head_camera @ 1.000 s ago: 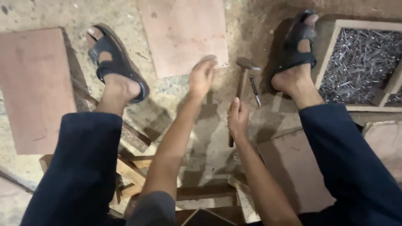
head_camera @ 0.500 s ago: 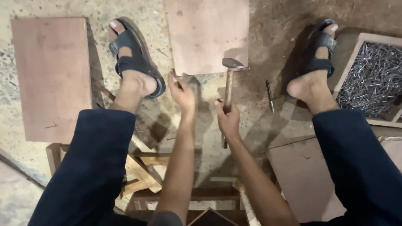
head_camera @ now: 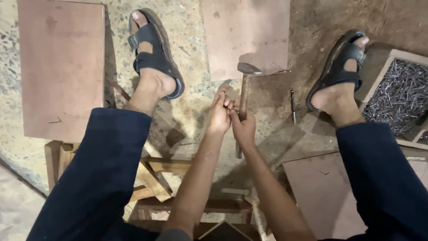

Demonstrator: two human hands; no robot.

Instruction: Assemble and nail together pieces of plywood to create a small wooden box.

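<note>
- The right hand (head_camera: pixel 243 127) is closed around the brown wooden handle of a steel-headed hammer (head_camera: pixel 244 91), gripping it about midway along its length.
- The hammer stands nearly upright in this grip, its grey metal head at the top, over the lower edge of a flat reddish-brown plywood panel (head_camera: pixel 249 31) that lies on the ground between the feet.
- The left hand (head_camera: pixel 220 114) is pressed against the right one, its fingers (head_camera: pixel 221 96) curled and pinched together just beside the hammer handle; whether they hold something small cannot be told.
- A thin metal nail or punch (head_camera: pixel 293 106) lies on the dirt floor to the right of the hammer, near the right foot and apart from both hands.
- Both feet wear black strapped sandals: the left sandal (head_camera: pixel 154 51) rests on speckled concrete, the right sandal (head_camera: pixel 341 67) on dark earth.
- A shallow wooden tray (head_camera: pixel 379 80) filled with loose grey nails sits at the right edge, just beside the right sandal.
- A second, larger reddish-brown plywood sheet (head_camera: pixel 60 67) lies flat at the left, well apart from the hands.
- Another plywood piece (head_camera: pixel 321 192) lies under the right leg.
- A low wooden stool frame (head_camera: pixel 156 178) shows beneath the dark blue trouser legs.
</note>
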